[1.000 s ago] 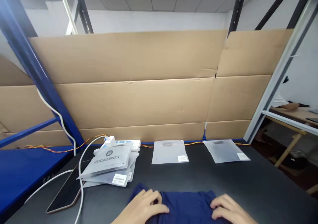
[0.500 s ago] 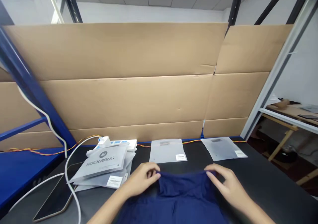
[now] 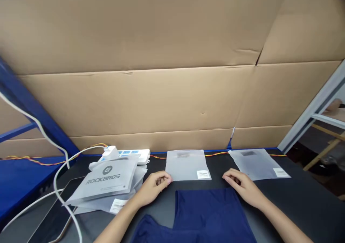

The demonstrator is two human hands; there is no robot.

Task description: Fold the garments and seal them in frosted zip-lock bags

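Observation:
A navy-blue garment (image 3: 205,210) lies spread on the black tabletop at the bottom centre, running out of view at the lower edge. Its exact kind cannot be made out. Just off its upper left corner is my left hand (image 3: 153,189), fingers curled together with nothing in them, close to the corner of a flat frosted bag (image 3: 185,164). My right hand (image 3: 244,187) rests beyond the upper right corner, likewise curled and without anything in it. A second frosted bag (image 3: 256,164) lies just past that hand.
At left, a pile of frosted bags marked ROCKBROS (image 3: 107,178) leans by a white power strip (image 3: 142,156). Under a white cable (image 3: 55,185) lies a dark tablet (image 3: 54,218). A cardboard wall (image 3: 161,102) closes off the back.
Both hands have let go of the garment's upper edge, which now lies flatter on the table. The view has tilted downward.

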